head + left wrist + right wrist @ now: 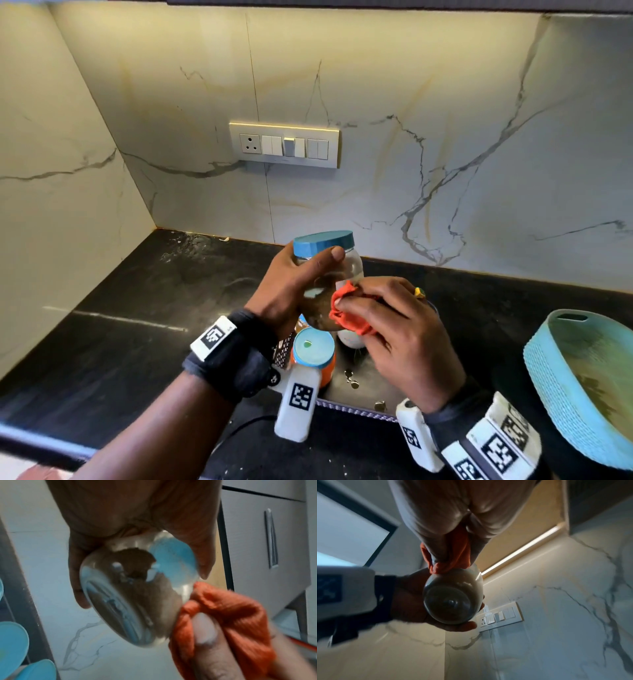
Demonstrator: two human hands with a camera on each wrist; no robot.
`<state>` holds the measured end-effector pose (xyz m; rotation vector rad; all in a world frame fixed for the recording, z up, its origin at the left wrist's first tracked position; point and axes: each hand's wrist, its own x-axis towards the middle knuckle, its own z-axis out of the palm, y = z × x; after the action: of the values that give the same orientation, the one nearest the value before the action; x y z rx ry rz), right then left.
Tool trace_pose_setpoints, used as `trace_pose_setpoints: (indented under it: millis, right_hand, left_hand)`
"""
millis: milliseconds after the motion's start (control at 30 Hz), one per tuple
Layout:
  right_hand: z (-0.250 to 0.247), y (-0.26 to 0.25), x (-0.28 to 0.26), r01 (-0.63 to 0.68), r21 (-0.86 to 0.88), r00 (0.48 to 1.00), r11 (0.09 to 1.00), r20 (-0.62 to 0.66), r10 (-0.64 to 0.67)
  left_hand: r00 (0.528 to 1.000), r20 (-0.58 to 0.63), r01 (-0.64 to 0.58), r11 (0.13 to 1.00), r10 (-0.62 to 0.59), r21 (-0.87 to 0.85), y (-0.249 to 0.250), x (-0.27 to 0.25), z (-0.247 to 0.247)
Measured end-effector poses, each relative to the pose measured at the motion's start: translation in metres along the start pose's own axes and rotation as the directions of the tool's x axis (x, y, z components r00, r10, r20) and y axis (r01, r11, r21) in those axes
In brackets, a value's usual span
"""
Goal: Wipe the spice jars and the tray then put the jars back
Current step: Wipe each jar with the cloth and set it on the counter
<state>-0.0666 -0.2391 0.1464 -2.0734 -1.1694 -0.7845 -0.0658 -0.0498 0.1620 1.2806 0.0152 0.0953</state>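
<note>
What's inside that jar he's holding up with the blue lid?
The jar holds a brown powder, seen through its clear wall. The left hand and the orange cloth cover part of it, so how full it is stays unclear.

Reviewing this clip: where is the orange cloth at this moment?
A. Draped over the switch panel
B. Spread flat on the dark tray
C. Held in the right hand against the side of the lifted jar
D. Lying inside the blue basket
C: the right hand pinches the orange cloth against the glass of the blue-lidded jar, which the left hand holds up above the counter.
</note>
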Motion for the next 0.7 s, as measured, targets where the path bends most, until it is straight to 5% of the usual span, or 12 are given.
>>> trace_pose_setpoints:
  millis: [167,400,700]
  right_hand:
    - [0.001,0.016,0.013,-0.329,0.434,0.909,0.839,-0.095,0.406]
    - [0.005,-0.003,0.011,-0.036,0.092,0.999,0.995,-0.029,0.039]
    - [0.007,0.009,0.024,-0.300,0.407,0.931,0.863,-0.071,0.358]
  left_hand:
    - [0.998,0.024,0.063,0.984,-0.060,-0.165,0.005,0.001,-0.002]
    - [0.993,-0.106,0.026,0.975,-0.051,-0.223,0.002,0.008,-0.009]
    - [0.999,-0.002,-0.037,0.992,0.037,-0.124,-0.006,-0.004,-0.015]
